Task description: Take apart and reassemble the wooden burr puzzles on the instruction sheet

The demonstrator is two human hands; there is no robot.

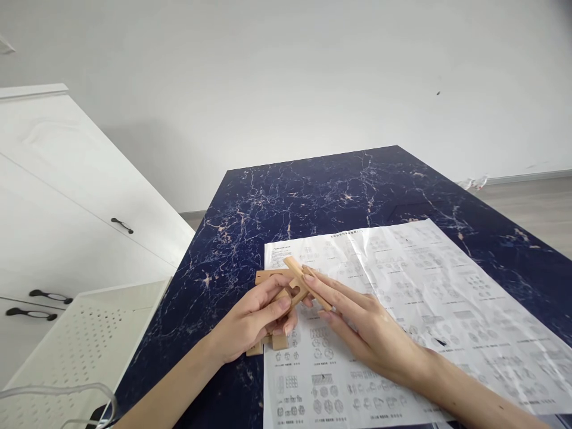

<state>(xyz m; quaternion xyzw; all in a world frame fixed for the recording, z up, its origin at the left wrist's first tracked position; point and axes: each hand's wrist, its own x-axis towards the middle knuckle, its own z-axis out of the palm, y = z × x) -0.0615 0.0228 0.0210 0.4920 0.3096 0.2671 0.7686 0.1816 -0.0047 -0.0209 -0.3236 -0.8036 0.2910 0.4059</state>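
Observation:
My left hand (pixel 248 319) is closed on a light wooden puzzle piece (pixel 298 291) with a rounded notch, held just above the printed sheet. From the right, my right hand (pixel 364 316) has its fingers pressed along a slim wooden bar (pixel 292 267), which lies across the notched piece at a slant. Whether the two pieces are locked together or only touching I cannot tell. Behind and under my left hand, more wooden pieces lie at the sheet's left edge: a flat one (pixel 263 276) and a small block (pixel 280 341), both partly hidden by my fingers.
A large creased paper sheet (pixel 388 259) with rows of printed diagrams covers the right front of the dark blue marbled table (pixel 286 196). To the left stand a white cabinet (pixel 89 179) with black handles and a perforated white surface (pixel 58 357) with a pale cable (pixel 58 390).

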